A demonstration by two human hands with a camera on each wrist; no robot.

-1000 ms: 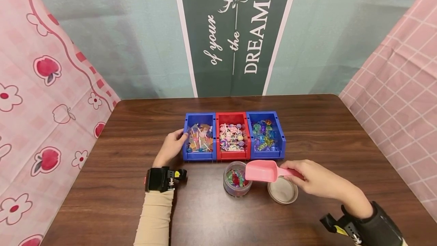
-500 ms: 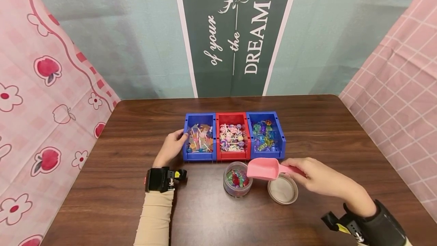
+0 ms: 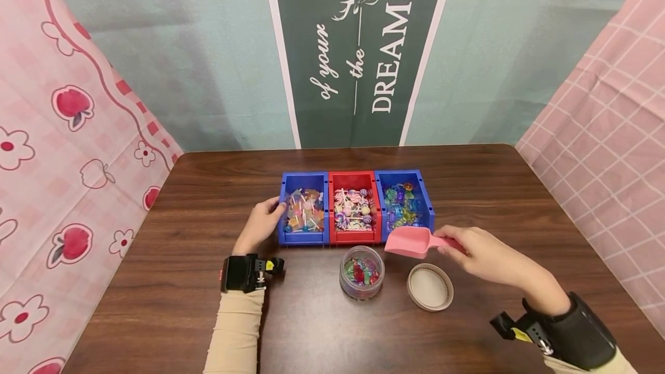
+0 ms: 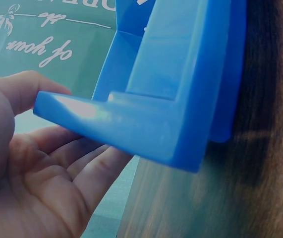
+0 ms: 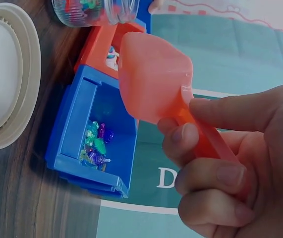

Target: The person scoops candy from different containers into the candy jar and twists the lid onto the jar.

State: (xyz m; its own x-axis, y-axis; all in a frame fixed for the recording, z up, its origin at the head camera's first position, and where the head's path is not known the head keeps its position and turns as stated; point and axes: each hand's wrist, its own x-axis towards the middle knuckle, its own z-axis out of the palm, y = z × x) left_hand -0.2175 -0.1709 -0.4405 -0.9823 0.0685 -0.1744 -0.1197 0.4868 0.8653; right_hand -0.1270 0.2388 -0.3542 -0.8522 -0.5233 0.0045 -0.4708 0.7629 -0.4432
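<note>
Left grip (image 3: 258, 225) pinches leftmost blue bin (image 3: 304, 238) | right grip (image 3: 475, 253) curled round pink scoop (image 3: 409, 242)

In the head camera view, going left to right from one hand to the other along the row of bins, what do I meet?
Bare left hand, leftmost boxy blue plastic bin, boxy red plastic bin, rightmost boxy blue plastic bin, bare right hand.
</note>
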